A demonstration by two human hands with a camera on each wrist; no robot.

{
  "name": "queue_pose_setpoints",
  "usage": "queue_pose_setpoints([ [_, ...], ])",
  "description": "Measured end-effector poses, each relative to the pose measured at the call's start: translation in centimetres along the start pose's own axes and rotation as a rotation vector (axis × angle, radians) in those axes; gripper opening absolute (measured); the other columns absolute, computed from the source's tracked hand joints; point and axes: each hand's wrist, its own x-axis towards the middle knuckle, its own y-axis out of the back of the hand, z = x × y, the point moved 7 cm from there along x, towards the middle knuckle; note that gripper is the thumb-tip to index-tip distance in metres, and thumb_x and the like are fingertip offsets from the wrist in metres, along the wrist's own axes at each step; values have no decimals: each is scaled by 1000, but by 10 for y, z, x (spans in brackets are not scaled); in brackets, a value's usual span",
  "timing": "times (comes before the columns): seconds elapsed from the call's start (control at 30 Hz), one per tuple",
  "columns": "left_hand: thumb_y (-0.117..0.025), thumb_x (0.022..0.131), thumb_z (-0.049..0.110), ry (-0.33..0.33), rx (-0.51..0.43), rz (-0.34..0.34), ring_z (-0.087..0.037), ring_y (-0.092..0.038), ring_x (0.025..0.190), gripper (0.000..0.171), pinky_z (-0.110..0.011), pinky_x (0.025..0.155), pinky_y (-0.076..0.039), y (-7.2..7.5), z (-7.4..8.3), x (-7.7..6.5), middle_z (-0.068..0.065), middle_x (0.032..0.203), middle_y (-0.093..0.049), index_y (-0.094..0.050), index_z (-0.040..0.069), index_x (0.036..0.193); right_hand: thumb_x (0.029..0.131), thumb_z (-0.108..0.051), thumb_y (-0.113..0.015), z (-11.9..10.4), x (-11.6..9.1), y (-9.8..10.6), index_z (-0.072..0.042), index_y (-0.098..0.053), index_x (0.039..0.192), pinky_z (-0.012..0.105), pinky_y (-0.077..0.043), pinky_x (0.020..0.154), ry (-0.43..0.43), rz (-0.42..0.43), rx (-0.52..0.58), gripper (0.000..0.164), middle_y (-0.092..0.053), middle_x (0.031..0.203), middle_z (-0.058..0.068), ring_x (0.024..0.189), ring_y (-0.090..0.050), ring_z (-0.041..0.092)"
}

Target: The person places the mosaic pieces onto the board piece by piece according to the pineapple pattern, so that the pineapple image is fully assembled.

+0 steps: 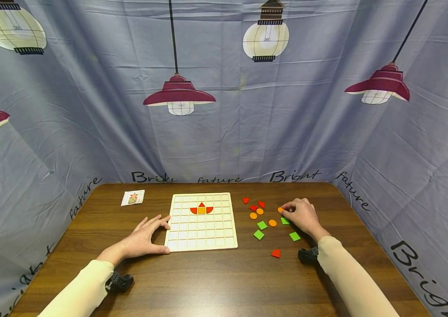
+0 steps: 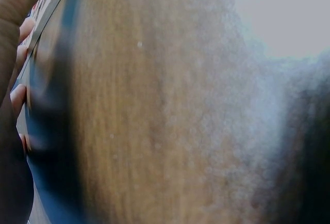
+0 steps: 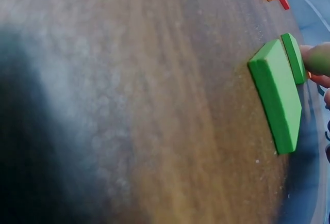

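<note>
A cream grid board [image 1: 200,237] lies on the table, bearing a small pattern: a yellow-orange square [image 1: 202,211] between two red quarter-round pieces [image 1: 194,211] under a red triangle [image 1: 202,204]. My left hand [image 1: 141,240] rests at the board's left side, fingers extended along the edge and thumb at the near left corner. To the right of the board, my right hand [image 1: 302,215] pinches an orange disc [image 1: 280,210] between thumb and fingertips. Just below these fingertips lies a green piece [image 1: 285,221], and a second green piece [image 3: 278,100] sits nearer the wrist.
Between board and right hand are scattered orange discs [image 1: 273,223], green diamond-like pieces [image 1: 258,234] and red pieces [image 1: 253,208]. One red piece [image 1: 276,253] lies nearer the front. A card with a printed coloured pattern [image 1: 133,197] is at the back left. A grey-blue curtain [image 1: 224,145] surrounds the table.
</note>
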Motion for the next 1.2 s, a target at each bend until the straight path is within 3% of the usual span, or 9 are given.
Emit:
queue_pose_setpoints([
  [0.2,-83,79,55,-1,3,2,-43,-26,150,63,-66,120,-4,0,1,0,-11,161,-39,-57,18,122,90,-32,-79,-3,3,-2,-16,-80,101,45,-34,83,-2,-1,12,19,-64,90,-3,91,-47,24],
  [0.33,-83,79,55,1,9,6,-43,-27,150,62,-66,120,-4,0,0,0,-11,161,-40,-57,18,122,90,-32,-79,-17,8,-3,-18,-79,102,45,-33,86,5,-4,51,18,-61,89,-4,96,-47,24],
  [0.67,-83,79,57,0,32,13,-42,-29,149,63,-65,120,-7,1,0,0,-10,160,-41,-57,18,122,88,-38,-81,-102,21,-23,-23,-80,97,37,-34,80,157,-24,148,18,-58,82,-9,90,-46,17],
  [0.9,-81,79,60,3,60,3,-41,-31,148,64,-65,121,-9,3,2,1,-10,160,-42,-57,19,122,89,-37,-80,-160,25,-47,-26,-78,97,38,-33,81,268,-103,196,14,-56,82,-7,86,-42,16],
  [1.2,-80,79,62,8,66,-3,-40,-31,149,65,-64,121,-9,2,1,1,-7,160,-42,-57,20,123,88,-39,-81,-207,31,-80,-27,-78,100,37,-32,77,344,-157,146,17,-54,81,-10,84,-40,15],
])
